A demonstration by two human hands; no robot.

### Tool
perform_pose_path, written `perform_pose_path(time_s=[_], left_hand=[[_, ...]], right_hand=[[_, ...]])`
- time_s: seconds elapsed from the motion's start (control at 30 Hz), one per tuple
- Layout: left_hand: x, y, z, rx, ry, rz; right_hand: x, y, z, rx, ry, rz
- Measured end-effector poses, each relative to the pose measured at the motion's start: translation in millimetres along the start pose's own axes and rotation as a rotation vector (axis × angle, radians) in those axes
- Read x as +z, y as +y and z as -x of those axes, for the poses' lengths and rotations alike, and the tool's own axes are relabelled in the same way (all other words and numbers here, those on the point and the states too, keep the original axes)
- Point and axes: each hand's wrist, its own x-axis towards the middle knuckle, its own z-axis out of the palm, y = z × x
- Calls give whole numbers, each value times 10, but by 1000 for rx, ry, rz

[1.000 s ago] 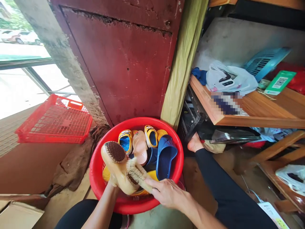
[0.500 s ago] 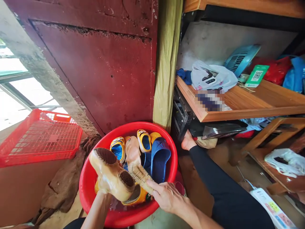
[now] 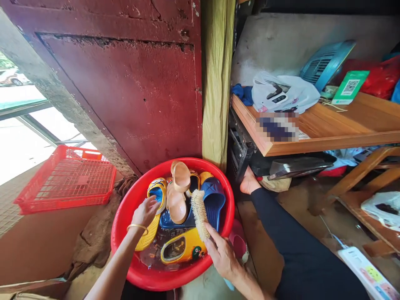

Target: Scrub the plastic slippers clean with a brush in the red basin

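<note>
My right hand (image 3: 223, 254) grips a pale-bristled scrub brush (image 3: 199, 210), raised over the red basin (image 3: 116, 233) with its bristles to the left. My left hand (image 3: 145, 213) holds nothing; its fingers stretch toward a yellow shoe with a blue inside (image 3: 158, 185), and I cannot tell whether they touch it. In the middle of the basin, a beige clog (image 3: 181, 177) leans on another beige clog (image 3: 176, 204). A blue slipper (image 3: 215, 193) rests at the right. A yellow shoe with a green patch (image 3: 187, 245) sits in the dark water at the front.
A red plastic crate (image 3: 67, 177) lies at the left, with brown cloth (image 3: 93, 239) beside the basin. The maroon door (image 3: 131, 96) stands behind. To the right are a wooden shelf (image 3: 328, 143), my outstretched leg (image 3: 287, 233) and a white power strip (image 3: 365, 271).
My left hand has let go of the beige clog, which now lies in the basin on the other one. The brush has turned more upright and shifted slightly right.
</note>
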Motion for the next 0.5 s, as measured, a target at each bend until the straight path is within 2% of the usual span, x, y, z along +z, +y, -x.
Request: perform_pose_path(time_s=[0.03, 0.1, 0.2, 0.33, 0.4, 0.5], left_hand=[[-26, -176, 80, 19, -3, -229], [-19, -469, 235, -5, -12, -532], [104, -670, 389, -76, -13, -685], [202, -629, 397, -75, -28, -538], [143, -579, 354, -75, -73, -385], [-51, -517, 315, -88, -140, -89]], right_hand=[[0, -34, -10, -18, -38, 18], [37, -123, -38, -57, -153, 103], [166, -264, -95, -89, -298, 357], [320, -354, -216, -29, -360, 646], [361, -343, -279, -12, -367, 688], [416, -280, -328, 5, -308, 674]])
